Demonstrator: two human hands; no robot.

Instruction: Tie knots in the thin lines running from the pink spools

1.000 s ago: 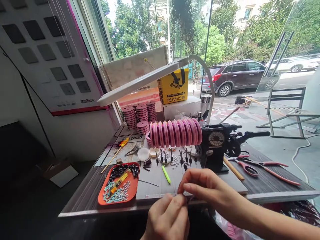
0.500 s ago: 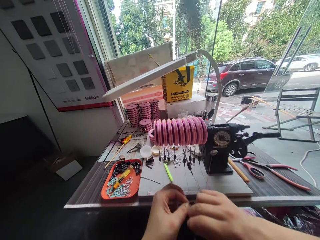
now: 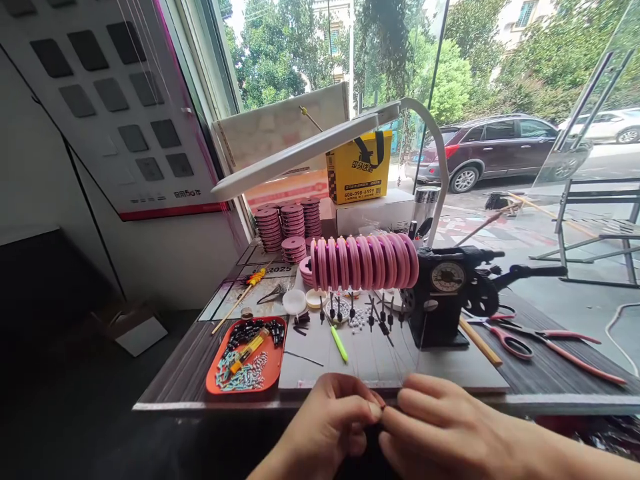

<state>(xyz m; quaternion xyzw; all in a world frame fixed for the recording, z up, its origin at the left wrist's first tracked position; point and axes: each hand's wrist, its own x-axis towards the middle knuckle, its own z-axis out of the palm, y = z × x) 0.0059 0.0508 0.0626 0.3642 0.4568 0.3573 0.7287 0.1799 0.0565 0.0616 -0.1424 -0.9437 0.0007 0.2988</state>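
At the table's front edge my left hand (image 3: 333,423) pinches thumb against forefinger. Close against it is my right hand (image 3: 447,423), its fingers bent and pressed together. A small dark bit shows between the fingertips, too small to name. Beyond the hands, thin lines hang from a row of pink spools (image 3: 364,262) on a black hand-crank winder (image 3: 440,293). Small black pieces (image 3: 384,328) hang on those lines over a grey board (image 3: 320,377). A bright green pen-like tool (image 3: 339,343) lies on the board.
An orange tray (image 3: 210,381) of small black and pale parts stands left. Scissors (image 3: 515,347) and pink-handled pliers (image 3: 575,360) lie right of the winder, near a wooden stick (image 3: 480,341). A white lamp (image 3: 300,157) arches above stacked pink spools (image 3: 293,223).
My left hand has turned, its thumb now laid along the forefinger, and the fingertips of both hands have shifted slightly. The whole view has moved a little. The things on the table stay put.
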